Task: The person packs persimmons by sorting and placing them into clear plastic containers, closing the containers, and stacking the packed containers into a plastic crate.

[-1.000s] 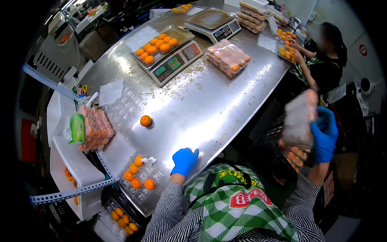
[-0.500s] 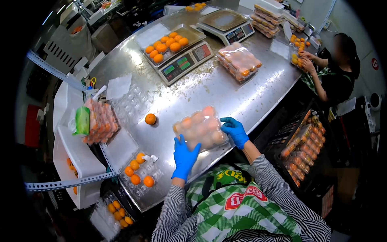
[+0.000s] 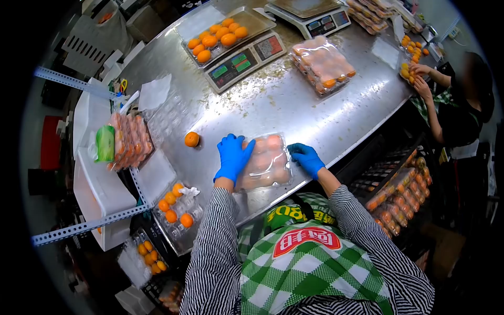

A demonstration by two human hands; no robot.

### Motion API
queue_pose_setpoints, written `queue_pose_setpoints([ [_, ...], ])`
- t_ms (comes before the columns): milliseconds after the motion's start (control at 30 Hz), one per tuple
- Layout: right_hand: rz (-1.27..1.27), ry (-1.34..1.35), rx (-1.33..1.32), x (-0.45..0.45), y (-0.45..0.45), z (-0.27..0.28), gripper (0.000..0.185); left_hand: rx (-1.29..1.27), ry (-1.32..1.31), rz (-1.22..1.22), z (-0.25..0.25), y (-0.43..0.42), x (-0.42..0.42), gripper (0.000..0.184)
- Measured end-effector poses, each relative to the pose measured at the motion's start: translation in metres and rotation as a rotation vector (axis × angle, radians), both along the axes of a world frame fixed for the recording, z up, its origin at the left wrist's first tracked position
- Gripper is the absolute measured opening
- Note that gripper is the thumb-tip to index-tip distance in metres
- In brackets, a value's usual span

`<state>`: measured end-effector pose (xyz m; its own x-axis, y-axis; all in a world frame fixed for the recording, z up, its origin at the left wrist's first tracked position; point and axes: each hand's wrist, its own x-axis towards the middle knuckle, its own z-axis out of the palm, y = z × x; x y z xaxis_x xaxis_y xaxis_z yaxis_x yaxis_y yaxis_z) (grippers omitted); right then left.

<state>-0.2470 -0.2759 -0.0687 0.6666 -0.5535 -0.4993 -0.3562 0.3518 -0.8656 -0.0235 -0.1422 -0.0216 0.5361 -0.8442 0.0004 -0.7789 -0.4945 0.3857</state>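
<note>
A clear closed pack of orange fruit (image 3: pixel 269 163) lies flat on the metal table (image 3: pixel 236 113) close to its front edge. My left hand (image 3: pixel 232 156), in a blue glove, rests on the pack's left side with its fingers spread. Just off the right side of the pack is my right hand (image 3: pixel 307 159), also gloved, its fingers apart and nothing in them. A single orange fruit (image 3: pixel 192 139) sits on the table beyond my left hand. Left of my left forearm, an open clear tray (image 3: pixel 184 210) holds several fruits.
A scale (image 3: pixel 244 60) bears an open fruit tray; a second scale (image 3: pixel 315 21) stands behind. Another closed pack (image 3: pixel 323 65) lies at the right. Stacked packs (image 3: pixel 130 139) stand left. A crate of packs (image 3: pixel 404 197) is below the right edge. A co-worker (image 3: pixel 470 105) handles fruit.
The pack from my right hand now lies on the table before me. My left hand has moved onto its left side. My right hand has let go of it.
</note>
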Motion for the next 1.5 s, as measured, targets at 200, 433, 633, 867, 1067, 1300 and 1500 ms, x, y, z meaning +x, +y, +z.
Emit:
queue_pose_setpoints([
  [200,-0.052,-0.103,-0.454,0.052,-0.028,-0.015,0.031,0.125,0.036,0.062,-0.005,-0.022,0.002,0.047],
  [433,0.500,0.075,-0.077,0.074,-0.063,0.004,0.023,0.147,0.056,0.038,-0.006,-0.020,-0.005,0.044],
  [633,0.711,0.226,0.023,0.100,-0.079,0.010,0.033,-0.033,0.075,-0.053,0.002,-0.017,-0.031,0.030],
  [867,1.016,0.113,0.048,0.134,-0.070,0.017,0.028,-0.079,0.103,-0.037,0.008,-0.016,-0.035,0.027],
  [1067,1.254,0.056,0.090,0.154,-0.066,0.018,0.027,-0.037,0.144,0.032,0.019,-0.007,-0.039,0.027],
  [1300,1.427,0.262,-0.133,0.165,-0.055,0.070,0.030,0.074,0.144,0.091,0.041,-0.008,-0.049,0.028],
  [1500,1.580,0.258,-0.398,0.174,-0.048,0.073,0.025,0.040,0.223,0.117,0.048,-0.003,-0.058,0.027],
])
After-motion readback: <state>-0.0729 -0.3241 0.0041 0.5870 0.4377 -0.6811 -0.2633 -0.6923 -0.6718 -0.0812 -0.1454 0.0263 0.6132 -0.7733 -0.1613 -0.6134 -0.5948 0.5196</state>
